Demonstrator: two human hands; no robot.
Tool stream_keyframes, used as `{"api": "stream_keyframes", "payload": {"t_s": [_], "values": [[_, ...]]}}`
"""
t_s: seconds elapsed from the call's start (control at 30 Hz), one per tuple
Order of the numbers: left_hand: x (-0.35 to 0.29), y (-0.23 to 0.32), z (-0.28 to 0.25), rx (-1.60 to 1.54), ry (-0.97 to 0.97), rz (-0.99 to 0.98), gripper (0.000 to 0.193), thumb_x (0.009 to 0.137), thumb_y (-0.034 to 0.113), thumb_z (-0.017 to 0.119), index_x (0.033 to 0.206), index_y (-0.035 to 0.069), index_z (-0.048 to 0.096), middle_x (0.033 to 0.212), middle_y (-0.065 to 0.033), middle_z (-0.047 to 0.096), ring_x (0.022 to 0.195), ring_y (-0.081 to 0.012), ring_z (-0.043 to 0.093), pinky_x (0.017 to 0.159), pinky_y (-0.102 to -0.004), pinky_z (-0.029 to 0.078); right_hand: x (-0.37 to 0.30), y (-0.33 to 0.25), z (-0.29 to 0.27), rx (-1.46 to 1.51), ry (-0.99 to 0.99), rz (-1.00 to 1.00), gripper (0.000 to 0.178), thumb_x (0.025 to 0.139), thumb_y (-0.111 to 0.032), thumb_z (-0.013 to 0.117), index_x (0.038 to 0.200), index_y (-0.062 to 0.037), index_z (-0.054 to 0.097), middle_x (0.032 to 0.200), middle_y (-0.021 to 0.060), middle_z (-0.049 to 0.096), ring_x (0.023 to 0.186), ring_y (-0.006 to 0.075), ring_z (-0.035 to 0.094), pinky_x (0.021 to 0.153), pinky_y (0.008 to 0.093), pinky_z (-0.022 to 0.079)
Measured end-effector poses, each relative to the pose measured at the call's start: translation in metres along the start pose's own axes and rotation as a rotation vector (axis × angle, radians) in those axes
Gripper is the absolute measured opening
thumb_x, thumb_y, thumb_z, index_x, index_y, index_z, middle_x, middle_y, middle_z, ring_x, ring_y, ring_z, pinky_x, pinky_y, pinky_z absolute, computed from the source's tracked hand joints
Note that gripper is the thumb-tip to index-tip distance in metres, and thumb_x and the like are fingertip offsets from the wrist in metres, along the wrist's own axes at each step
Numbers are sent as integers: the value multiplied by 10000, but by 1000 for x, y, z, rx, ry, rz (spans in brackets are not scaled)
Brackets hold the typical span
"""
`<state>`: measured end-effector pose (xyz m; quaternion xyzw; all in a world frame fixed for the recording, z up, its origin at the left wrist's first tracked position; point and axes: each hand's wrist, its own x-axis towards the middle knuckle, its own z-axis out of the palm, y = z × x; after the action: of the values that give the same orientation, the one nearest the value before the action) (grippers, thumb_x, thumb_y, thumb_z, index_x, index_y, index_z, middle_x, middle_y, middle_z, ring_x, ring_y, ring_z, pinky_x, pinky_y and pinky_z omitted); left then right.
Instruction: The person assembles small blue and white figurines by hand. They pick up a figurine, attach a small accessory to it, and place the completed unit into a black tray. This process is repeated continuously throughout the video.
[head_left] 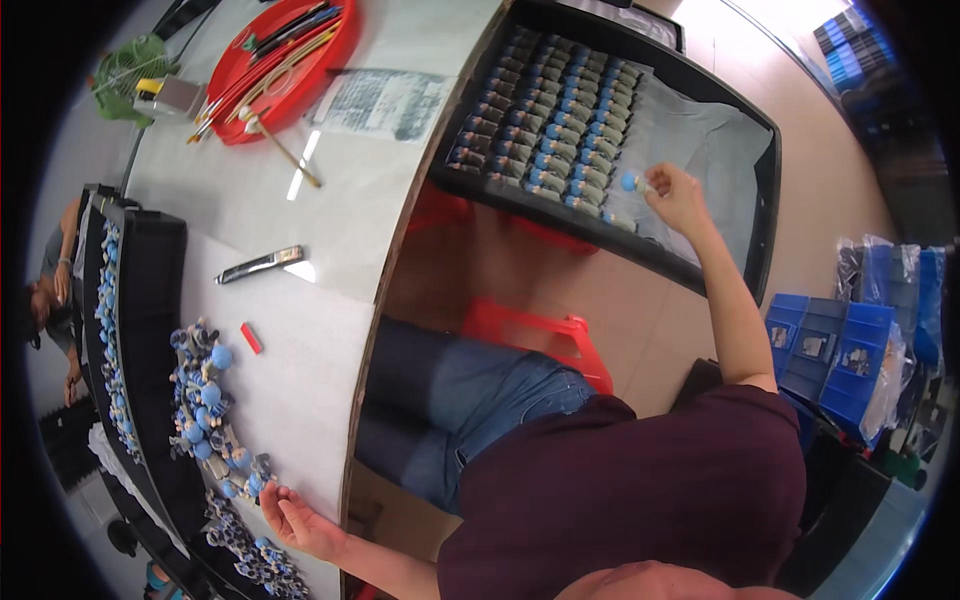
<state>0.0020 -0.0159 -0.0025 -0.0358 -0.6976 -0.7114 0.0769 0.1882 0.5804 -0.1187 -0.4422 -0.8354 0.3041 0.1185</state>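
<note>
My right hand [676,198] is raised over the large black tray [600,230], pinching a small figurine [631,182] with a round light-blue head. In that tray, many similar figurines [555,130] lie in close rows on white sheet lining. On the white table, my left hand [300,525] rests with curled fingers against the near end of a loose pile of blue-headed figurines [205,400]. Whatever its fingertips may hold is too small to make out. More small dark-and-blue pieces [255,555] are heaped beside this hand.
A red basin [335,50] of brushes and tools stands on the table [330,240], near a box cutter [262,264] and a small red block [251,338]. Black trays line the far side, where another person [62,270] sits. Beside me are a red stool [560,340] and blue bins [835,350].
</note>
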Motion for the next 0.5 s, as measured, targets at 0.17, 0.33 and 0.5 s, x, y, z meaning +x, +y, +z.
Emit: {"api": "stream_keyframes", "payload": {"t_s": [0.17, 0.33, 0.5], "values": [[1, 2, 5, 39, 6, -7, 260, 875, 16, 449, 1124, -41, 500, 1112, -118, 524, 868, -124, 510, 758, -209, 431, -5, 35, 23, -7, -116, 47, 261, 643, -49, 629, 899, -9, 594, 807, 122, 637, 743, 228, 616, 685, 322, 488], [4, 1, 2, 26, -60, -4, 278, 886, 30, 449, 1153, -43, 474, 1126, -114, 525, 895, -121, 525, 800, -223, 442, 4, 34, 31, -9, -201, 8, 238, 642, -50, 633, 874, -7, 596, 772, 121, 631, 718, 212, 610, 663, 311, 484], [2, 2, 11, 46, 18, 7, 267, 872, 12, 459, 1132, -38, 498, 1103, -123, 536, 870, -122, 520, 773, -213, 437, 14, 31, 32, -91, -301, -88, 216, 636, -75, 640, 838, -12, 597, 717, 111, 617, 670, 183, 598, 636, 295, 478]]}}
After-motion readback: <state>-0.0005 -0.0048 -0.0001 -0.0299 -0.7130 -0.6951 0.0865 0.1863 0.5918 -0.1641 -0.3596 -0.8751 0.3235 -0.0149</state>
